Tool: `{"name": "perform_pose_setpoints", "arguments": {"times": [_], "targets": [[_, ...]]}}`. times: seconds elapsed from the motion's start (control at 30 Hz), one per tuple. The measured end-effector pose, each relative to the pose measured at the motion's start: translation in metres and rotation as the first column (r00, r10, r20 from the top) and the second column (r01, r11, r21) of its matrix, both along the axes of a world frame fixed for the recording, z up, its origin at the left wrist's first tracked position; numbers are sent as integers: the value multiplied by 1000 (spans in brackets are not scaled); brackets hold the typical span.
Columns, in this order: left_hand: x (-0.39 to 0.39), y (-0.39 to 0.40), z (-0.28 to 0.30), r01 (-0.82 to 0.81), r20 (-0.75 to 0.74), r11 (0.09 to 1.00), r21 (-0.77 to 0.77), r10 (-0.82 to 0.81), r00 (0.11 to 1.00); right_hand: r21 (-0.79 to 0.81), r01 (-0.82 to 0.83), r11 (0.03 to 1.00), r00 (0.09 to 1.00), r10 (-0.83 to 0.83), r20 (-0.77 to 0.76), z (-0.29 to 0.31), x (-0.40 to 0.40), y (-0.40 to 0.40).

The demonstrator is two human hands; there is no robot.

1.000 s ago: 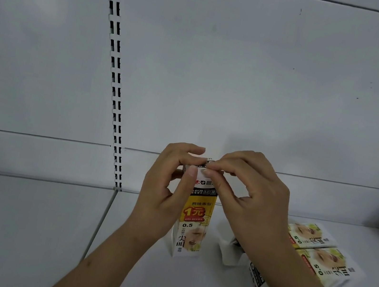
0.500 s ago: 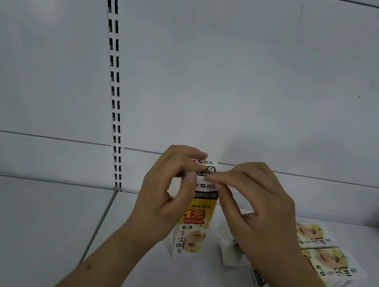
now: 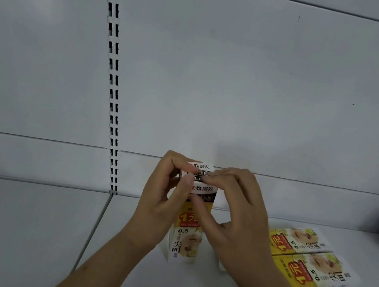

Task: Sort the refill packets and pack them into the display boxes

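Now both hands are up at the top of the upright box [image 3: 186,240], which stands on the shelf [image 3: 19,227] right between the wrists. This looks like the packing step: the white flap or packet [image 3: 200,170] at the box's mouth is being worked in or folded, though I can't tell which from here.

Left hand [image 3: 163,204] wraps the box's upper left side, thumb pressed across the front just under the brand strip, fingers curled over the top edge. Right hand [image 3: 232,213] comes in from the other side, index finger and thumb pinching at that white piece, remaining fingers loosely bent, wrist low.

Next move, I'd say, calls for a steady left grip while the right pushes down square; the box is tall and narrow and could tip.

Off beyond the right forearm, two more yellow boxes [image 3: 309,261] lie flat, side by side, touching. A scrap of white card [image 3: 219,265] peeks from beneath the right wrist.
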State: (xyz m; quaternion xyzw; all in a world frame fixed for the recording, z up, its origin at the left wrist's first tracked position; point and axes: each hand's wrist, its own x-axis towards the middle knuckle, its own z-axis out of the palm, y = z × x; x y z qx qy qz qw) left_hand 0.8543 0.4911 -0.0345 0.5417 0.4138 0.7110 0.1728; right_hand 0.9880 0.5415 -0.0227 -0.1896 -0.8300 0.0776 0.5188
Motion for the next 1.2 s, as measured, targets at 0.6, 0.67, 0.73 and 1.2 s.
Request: {"name": "perform_pose_setpoints", "arguments": {"times": [0.6,0.67,0.73,1.2], "targets": [[-20,-1,8,-260,-208,961,95,274,939,-560,188,807,924,47,378,-32,-15,-21],[-22,-3,11,-221,-97,968,117,233,968,-511,144,847,916,81,393,-16,-10,-15],[-24,-4,12,-194,11,974,118,194,981,-402,141,905,899,53,435,1,2,-3],[16,44,-39,-260,-545,876,-406,-4,838,-78,168,983,615,-42,787,8,112,119]]}}
